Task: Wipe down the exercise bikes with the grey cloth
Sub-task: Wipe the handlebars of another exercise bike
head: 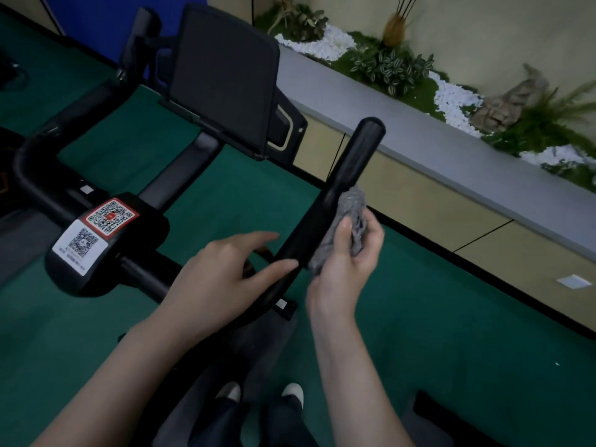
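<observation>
Two hands are flanking the right handlebar horn (354,156) of the exercise bike, whose long axis is running from 7 o'clock up to 1 o'clock and ending in a rounded tip away from the person. The right hand (348,253) is curling thumb and fingers round the bunched grey cloth (354,204), pressing it against the horn's 3 o'clock flank about midway along. This hand is the nearer one to the bare stretch lying at 1 o'clock, so a stroke would probably be following that axis. The left hand (219,272) is lying open at the horn's 9 o'clock side, fingers straight, one digit touching the bar lower down. Whether the cloth is wrapping under the horn is hidden, the left hand is covering the bend, and the saddle and pedals are falling out of view.
</observation>
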Available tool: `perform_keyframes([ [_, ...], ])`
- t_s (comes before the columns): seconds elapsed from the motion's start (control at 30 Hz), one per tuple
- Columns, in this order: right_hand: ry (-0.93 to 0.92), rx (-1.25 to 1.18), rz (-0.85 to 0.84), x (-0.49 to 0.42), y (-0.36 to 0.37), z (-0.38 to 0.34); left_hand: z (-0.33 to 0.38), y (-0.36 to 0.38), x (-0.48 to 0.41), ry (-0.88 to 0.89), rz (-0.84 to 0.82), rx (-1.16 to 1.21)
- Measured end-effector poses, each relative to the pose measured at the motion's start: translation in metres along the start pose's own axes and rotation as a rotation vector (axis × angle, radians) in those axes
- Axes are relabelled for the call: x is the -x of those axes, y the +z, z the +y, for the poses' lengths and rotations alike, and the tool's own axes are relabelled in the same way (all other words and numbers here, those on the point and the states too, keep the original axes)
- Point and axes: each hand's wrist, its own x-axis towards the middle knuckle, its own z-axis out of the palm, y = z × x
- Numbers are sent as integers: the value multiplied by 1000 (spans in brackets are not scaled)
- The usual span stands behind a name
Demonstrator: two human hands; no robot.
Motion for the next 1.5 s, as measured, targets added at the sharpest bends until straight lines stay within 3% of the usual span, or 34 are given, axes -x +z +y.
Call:
perform_keyframes([
  [0.23, 276, -126, 7, -16, 3, -8, 24, 15, -28, 48, 77, 78],
  [0.53, 483, -181, -68, -32, 1, -3, 21, 27, -33, 62, 155, 100],
  [0.73, 628, -164, -251, -63, 8, -19, 21, 25, -35, 60, 133, 104],
  [0.9, 536, -141, -282, -49, -9, -18, 21, 25, -35, 53, 130, 125],
  [1.13, 218, -208, -4, -39, 12, -21, 19, 24, -36, 57, 121, 137],
  [1.3, -51, -59, 88, -16, 10, -11, 17, 24, -37, 71, 124, 153],
  [1.5, -529, 341, -11, -33, 19, -25, 17, 24, -38, 75, 119, 153],
])
